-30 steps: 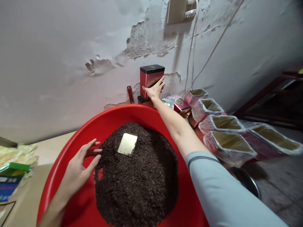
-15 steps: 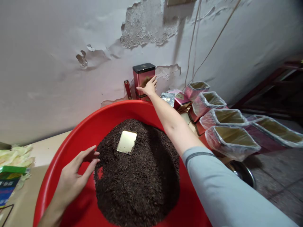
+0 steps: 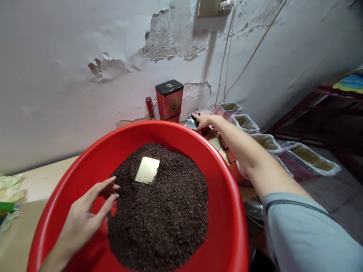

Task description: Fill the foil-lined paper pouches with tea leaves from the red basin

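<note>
A big red basin (image 3: 85, 166) holds a heap of dark loose tea leaves (image 3: 161, 207) with a flat gold lid (image 3: 147, 170) lying on top. My left hand (image 3: 85, 215) rests inside the basin at the heap's left edge, fingers spread and holding nothing. My right hand (image 3: 202, 120) reaches past the basin's far rim and lies on a small silvery foil packet (image 3: 191, 121); whether its fingers grip the packet is unclear. A red tin with a black lid (image 3: 169, 99) stands on another tin against the wall, left of that hand.
Several open red tins lined with plastic bags (image 3: 309, 160) lie in a row on the right. A slim red object (image 3: 149, 108) leans on the peeling wall. Crumpled yellowish paper (image 3: 10, 185) lies at the far left. A metal bowl (image 3: 253, 207) sits under my right forearm.
My right hand left the red tin with the black lid and moved right and down onto the foil packet. My left hand stayed at the heap's edge.
</note>
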Motion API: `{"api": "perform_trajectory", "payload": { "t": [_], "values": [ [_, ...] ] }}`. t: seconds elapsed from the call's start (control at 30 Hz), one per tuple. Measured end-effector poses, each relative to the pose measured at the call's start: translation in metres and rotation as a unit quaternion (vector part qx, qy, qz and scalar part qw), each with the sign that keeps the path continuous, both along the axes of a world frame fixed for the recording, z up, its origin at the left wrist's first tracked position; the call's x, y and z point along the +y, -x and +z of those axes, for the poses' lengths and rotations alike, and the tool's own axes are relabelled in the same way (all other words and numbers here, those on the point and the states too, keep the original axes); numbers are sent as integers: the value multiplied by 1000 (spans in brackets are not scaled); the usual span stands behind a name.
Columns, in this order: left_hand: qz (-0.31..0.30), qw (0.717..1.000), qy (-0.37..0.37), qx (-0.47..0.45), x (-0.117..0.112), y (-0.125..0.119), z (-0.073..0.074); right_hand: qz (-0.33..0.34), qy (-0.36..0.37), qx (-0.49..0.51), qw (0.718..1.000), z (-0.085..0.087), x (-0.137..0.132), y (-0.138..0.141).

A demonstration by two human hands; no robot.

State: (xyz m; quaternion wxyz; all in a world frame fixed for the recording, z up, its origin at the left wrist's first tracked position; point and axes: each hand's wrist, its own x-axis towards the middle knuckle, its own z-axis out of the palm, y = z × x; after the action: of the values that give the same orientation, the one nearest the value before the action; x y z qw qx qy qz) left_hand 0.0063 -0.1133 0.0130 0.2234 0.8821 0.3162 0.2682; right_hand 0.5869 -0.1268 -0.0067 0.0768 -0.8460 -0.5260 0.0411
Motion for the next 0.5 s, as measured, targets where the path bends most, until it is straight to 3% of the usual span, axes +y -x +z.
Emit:
{"api": "perform_trajectory", "payload": {
  "t": [0.17, 0.37, 0.5],
  "values": [
    [-19, 1000, -6, 8, 1, -8, -4, -26, -23, 42, 999, -18, 0, 24],
    [-45, 999, -19, 6, -1, -9, -5, -159, -84, 76, 981, -25, 18, 42],
    [-50, 998, -23, 5, -2, -8, -4, -225, -102, 102, 964, -21, 30, 53]
  ]
}}
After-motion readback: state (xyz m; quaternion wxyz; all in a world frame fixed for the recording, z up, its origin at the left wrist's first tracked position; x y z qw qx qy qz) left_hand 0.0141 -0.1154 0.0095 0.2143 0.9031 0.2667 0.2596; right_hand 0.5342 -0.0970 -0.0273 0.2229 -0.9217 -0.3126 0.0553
